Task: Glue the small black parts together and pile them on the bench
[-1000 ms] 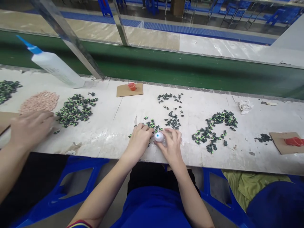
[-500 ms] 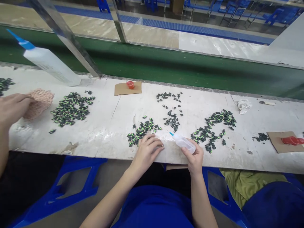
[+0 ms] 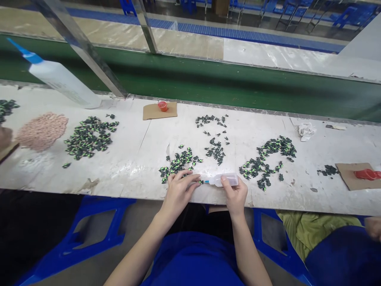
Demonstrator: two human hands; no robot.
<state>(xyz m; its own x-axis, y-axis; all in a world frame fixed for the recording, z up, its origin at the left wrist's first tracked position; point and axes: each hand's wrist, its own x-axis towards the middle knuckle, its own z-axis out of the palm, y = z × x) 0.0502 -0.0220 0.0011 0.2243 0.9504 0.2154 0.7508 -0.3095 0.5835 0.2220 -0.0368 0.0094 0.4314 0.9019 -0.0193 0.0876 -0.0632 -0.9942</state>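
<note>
One small bottle (image 3: 231, 179), clamped in your right hand (image 3: 237, 196), had just brought its blue tip (image 3: 206, 181) up to one dark piece (image 3: 201, 182), fingertip-pinched in your left hand (image 3: 180, 188), apparently starting work there.

We see a factory-type workshop, identified by its long, white, scuffed worktop (image 3: 127, 174), bearing heaps of small black-and-green parts (image 3: 85, 145) and a mound of small pinkish pieces (image 3: 44, 131). We note also the large, translucent plastic bottle with a blue nozzle (image 3: 64, 83) and the blue plastic stool (image 3: 114, 224) at the near edge. Beyond the low green partition (image 3: 208, 87), we find a second pale surface (image 3: 184, 44) and further blue stools (image 3: 189, 6).
</note>
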